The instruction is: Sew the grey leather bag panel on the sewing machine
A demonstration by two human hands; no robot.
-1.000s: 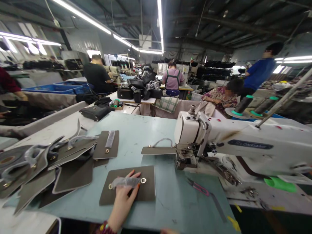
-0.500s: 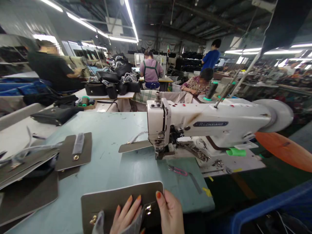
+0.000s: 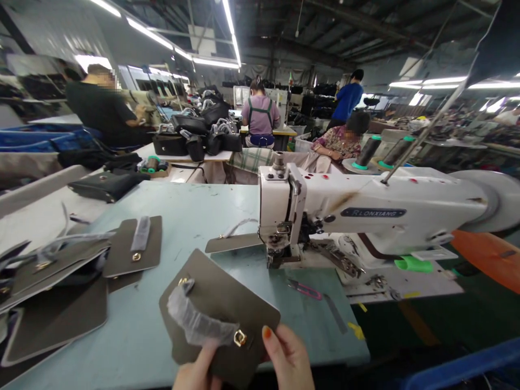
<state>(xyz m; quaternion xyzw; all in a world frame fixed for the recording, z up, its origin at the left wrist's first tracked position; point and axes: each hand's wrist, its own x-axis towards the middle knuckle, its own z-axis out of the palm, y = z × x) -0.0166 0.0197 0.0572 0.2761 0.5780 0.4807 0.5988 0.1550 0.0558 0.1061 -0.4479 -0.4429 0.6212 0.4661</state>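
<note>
Both hands grip one grey leather panel (image 3: 221, 311), tilted up off the table (image 3: 203, 216) at its near edge. Left hand (image 3: 199, 374) pinches the lower edge from beneath; right hand (image 3: 290, 360) closes its thumb on the panel's right corner. Wrapped handle (image 3: 195, 319) with gold ring (image 3: 239, 338) lies across the panel. Ahead of the right hand: sewing machine (image 3: 365, 211). Left of the left hand: stacked panels (image 3: 60, 271).

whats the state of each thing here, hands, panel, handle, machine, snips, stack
left hand: gripping panel's near edge
right hand: thumb on panel
grey panel: lifted, tilted off table
wrapped handle: ringed to panel
sewing machine: another panel under its foot
snips: lying on table
panel stack: lying left on table
</note>
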